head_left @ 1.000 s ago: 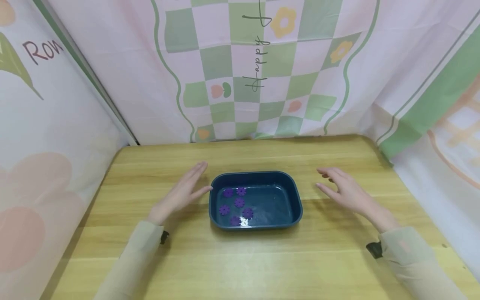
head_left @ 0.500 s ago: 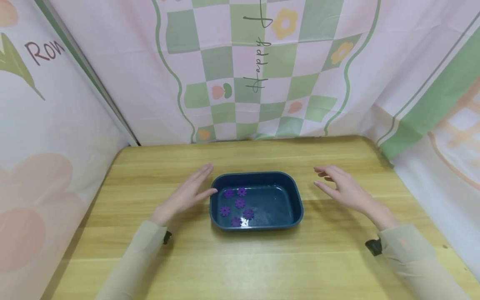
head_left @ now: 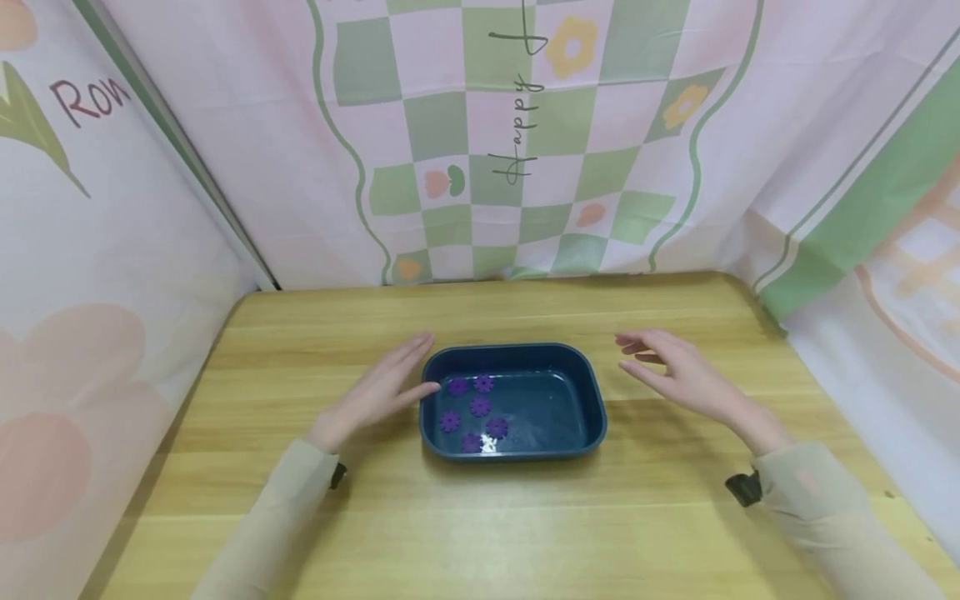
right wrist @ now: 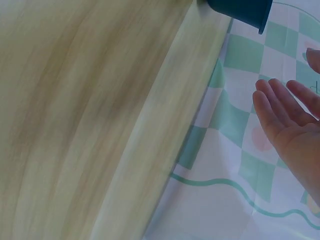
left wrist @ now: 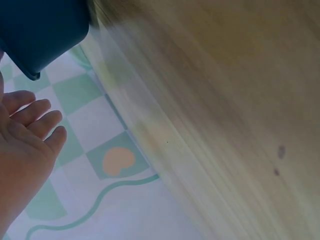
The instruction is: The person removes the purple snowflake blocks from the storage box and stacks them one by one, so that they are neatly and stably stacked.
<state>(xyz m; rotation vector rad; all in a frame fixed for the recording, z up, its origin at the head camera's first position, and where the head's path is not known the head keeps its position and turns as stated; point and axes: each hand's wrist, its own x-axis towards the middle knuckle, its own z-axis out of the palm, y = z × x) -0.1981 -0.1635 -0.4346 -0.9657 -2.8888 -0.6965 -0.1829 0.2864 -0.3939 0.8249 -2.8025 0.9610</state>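
Observation:
A dark blue rectangular tray (head_left: 555, 454) with raised walls stands on the wooden table. Several purple flower-shaped pieces (head_left: 480, 406) lie on its floor, all in the left half. My left hand (head_left: 371, 392) is at the tray's left side with straight fingers; its thumb tip overlaps the left rim in the head view. To the right of the tray, a short gap away, my right hand (head_left: 678, 375) hovers with relaxed fingers and nothing in it. Both wrist views show the palms bare, with a tray wall (left wrist: 47, 30) close to the left fingers and the tray's corner (right wrist: 245, 12) beyond the right ones.
The wooden table (head_left: 480, 533) runs back to a hanging cloth (head_left: 495, 125) with green checks and printed flowers. More printed cloth (head_left: 90, 250) hangs along the left, and another (head_left: 885, 292) along the right. A dark wrist strap (head_left: 745, 489) shows at the right sleeve.
My left hand has shifted right, its thumb now over the tray's left rim. The right hand has drifted left toward the tray. Tray and purple pieces stay nearly in place.

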